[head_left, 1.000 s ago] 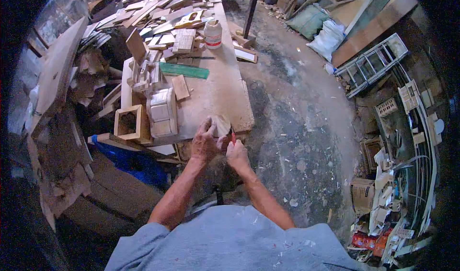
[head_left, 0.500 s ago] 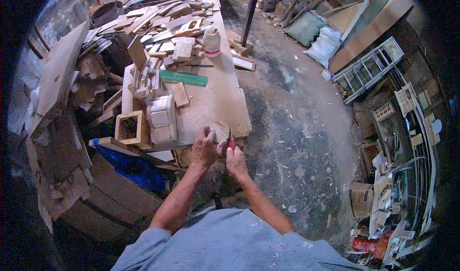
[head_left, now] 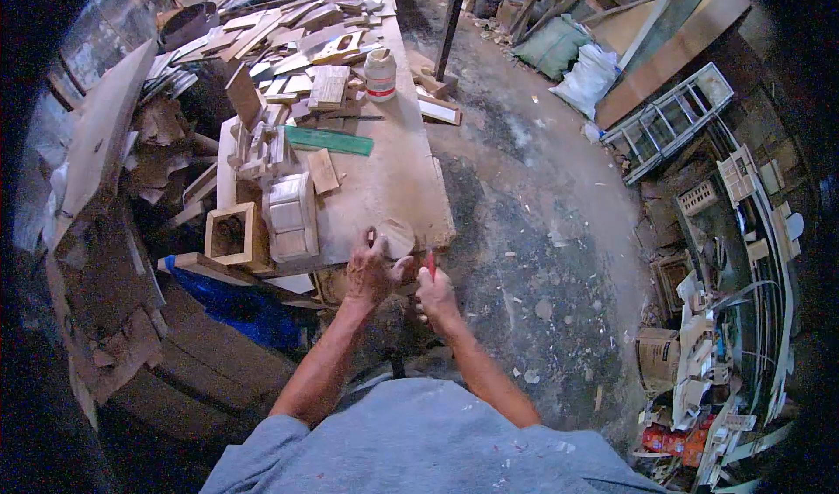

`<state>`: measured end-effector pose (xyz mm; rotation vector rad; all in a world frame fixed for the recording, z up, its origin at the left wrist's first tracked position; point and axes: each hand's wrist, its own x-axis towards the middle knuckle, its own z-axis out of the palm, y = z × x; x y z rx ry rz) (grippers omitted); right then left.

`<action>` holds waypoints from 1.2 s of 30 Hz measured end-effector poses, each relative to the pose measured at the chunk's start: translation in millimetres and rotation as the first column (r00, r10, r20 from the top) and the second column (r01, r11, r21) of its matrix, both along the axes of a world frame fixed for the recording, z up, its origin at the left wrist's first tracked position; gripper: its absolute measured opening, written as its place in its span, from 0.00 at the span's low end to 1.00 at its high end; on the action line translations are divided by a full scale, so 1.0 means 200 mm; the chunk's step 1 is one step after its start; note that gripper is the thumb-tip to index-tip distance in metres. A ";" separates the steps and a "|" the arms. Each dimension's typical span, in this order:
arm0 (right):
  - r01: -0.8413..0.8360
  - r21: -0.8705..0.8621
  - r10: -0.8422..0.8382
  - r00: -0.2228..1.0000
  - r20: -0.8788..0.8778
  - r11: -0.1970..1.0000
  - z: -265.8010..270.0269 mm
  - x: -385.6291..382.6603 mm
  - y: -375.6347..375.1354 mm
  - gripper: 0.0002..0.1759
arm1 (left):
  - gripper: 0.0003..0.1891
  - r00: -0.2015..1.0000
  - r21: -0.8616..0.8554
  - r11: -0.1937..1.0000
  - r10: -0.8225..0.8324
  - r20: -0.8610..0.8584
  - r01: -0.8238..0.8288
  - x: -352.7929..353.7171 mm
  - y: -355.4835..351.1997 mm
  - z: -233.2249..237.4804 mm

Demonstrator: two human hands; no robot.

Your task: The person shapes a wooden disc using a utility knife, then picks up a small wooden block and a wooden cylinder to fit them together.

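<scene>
My left hand [head_left: 370, 274] lies at the near edge of the workbench [head_left: 384, 184], its fingers and thumb around a pale, rounded piece of wood [head_left: 398, 237]. The piece rests close over the bench corner. Just to the right, my right hand [head_left: 436, 295] is closed around a slim red-handled tool [head_left: 430, 262], held upright beside the wood. The tool's working end is too small and blurred to make out. Left of my hands stand a panelled wooden block [head_left: 293, 218] and an open square wooden frame [head_left: 236, 236].
A green strip [head_left: 330, 140], a small wood offcut [head_left: 322, 172] and a white jar [head_left: 380, 76] sit farther up the bench. Wood scraps [head_left: 306, 48] pile up behind them. A blue sheet [head_left: 232, 297] hangs below at left. Debris-strewn floor [head_left: 542, 258] runs along the right side.
My right hand, with the red-handled tool, has shifted slightly right and down, away from the wood. My left thumb has opened out a little along the piece.
</scene>
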<state>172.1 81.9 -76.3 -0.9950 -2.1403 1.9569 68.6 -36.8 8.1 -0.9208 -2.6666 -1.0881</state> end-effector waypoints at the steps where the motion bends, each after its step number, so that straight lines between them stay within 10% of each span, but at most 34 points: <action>1: -0.004 0.077 0.006 1.000 -0.020 0.997 -0.06 0.01 -0.01 0.15 | 0.27 0.999 0.010 1.000 -0.015 -0.031 0.015 0.00 0.00 -0.01; 10: 0.148 0.466 -0.137 0.989 -0.059 0.872 0.09 -0.08 -0.22 0.21 | 0.24 0.999 -0.006 0.999 -0.032 0.026 0.032 -0.03 -0.03 -0.06; 33: 0.048 0.562 -0.007 0.997 -0.075 0.826 -0.03 -0.17 -0.06 0.19 | 0.17 0.994 -0.140 0.989 -0.056 -0.095 0.043 -0.13 0.00 -0.17; 36: 0.015 -0.345 -0.026 0.999 -0.027 0.938 0.03 -0.08 0.05 0.15 | 0.18 0.996 -0.136 0.990 -0.042 -0.074 0.032 -0.11 0.00 -0.16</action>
